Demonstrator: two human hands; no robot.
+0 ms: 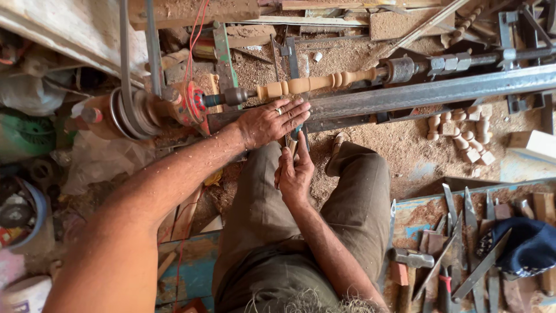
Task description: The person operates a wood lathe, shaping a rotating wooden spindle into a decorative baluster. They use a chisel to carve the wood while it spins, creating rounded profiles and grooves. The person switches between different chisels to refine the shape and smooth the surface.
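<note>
Turned spindle [315, 83] mounted in the lathe [145, 107], beads and coves already cut along its length though finishing remains, judged by shape; just below it, left hand [272, 120] lies flat, fingers spread on the rest [405, 95], right hand [294, 171] gripping a chisel [296, 139]

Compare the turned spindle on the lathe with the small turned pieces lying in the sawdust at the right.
The spindle is one long piece, clamped level between the lathe's ends; the small turned pieces are short, several, and lie loose in a heap. The left hand rests just below the spindle; no hand is near the pieces. Both are pale wood with rounded beads.
</note>
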